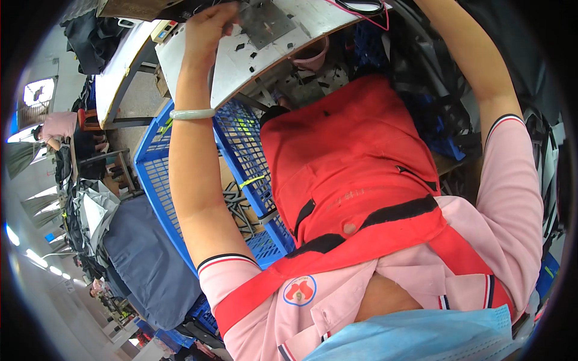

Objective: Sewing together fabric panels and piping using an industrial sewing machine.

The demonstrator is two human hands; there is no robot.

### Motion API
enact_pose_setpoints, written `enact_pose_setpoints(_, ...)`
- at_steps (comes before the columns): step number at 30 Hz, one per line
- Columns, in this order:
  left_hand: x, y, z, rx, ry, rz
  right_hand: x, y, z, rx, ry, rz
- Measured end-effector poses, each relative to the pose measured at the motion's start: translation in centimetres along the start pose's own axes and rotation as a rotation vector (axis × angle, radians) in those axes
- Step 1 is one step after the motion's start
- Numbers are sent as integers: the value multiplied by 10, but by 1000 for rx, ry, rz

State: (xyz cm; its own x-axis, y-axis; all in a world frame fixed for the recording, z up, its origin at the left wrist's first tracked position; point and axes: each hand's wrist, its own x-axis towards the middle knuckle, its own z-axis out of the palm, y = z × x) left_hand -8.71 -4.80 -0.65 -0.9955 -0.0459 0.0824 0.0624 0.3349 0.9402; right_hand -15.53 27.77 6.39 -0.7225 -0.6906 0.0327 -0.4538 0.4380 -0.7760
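My left hand [214, 23] is at the top edge, over the white tabletop [232, 69]. Its fingers are curled together, and whatever they may hold is hidden. Just right of them lies a dark grey flat plate [266, 25], with small black scraps [253, 55] scattered on and around it. Dark material shows behind the hand, cut off by the picture's edge. My right forearm [466, 51] stretches up and out of the picture at the upper right, so my right hand is out of sight.
Blue plastic crates [244, 135] stand left of my red apron [355, 144], with grey bent pieces [238, 207] inside. A pink basket [312, 57] sits under the table. Dark blue fabric [153, 253] is piled at left. Farther off, a person in pink [60, 127] works.
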Motion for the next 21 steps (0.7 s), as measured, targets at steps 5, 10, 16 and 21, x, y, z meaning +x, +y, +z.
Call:
enact_pose_setpoints(5,-13,3,-6,-169,248,-56,-28,26,-12,242,61,95)
enact_pose_setpoints(10,-71,-65,3,492,234,-218,-119,28,51,569,-175,152)
enact_pose_setpoints(16,-74,-93,1,698,320,140,-307,104,81,633,-355,664)
enact_pose_setpoints(21,-75,-86,24,814,352,258,-521,183,120,285,-328,1309)
